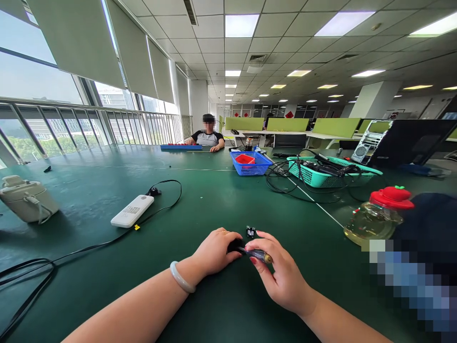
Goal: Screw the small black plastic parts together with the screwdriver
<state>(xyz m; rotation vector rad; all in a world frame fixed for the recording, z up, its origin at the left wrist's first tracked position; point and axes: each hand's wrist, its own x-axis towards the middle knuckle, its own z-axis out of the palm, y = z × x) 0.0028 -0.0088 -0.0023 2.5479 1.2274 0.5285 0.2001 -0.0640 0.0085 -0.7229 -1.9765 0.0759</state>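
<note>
In front of me on the dark green table [228, 305], my right hand [282, 271] is closed around a screwdriver [259, 255] with a dark handle and a yellowish end. Its tip points left, into a small black object [234, 246] that my left hand [217, 250] grips. The fingers cover most of that object, so I cannot make out its kind. Just beyond the fingertips lies a small black part [251, 231] with a pale patch. A pale bangle [182, 277] circles my left wrist.
A white power strip [133, 211] with a black cable lies to the left, past which stands a beige container [28, 199]. To the right is a red-lidded jar [374, 216]. Farther off are a blue basket [251, 169], a teal basket [317, 178] of cables and a seated person [209, 138].
</note>
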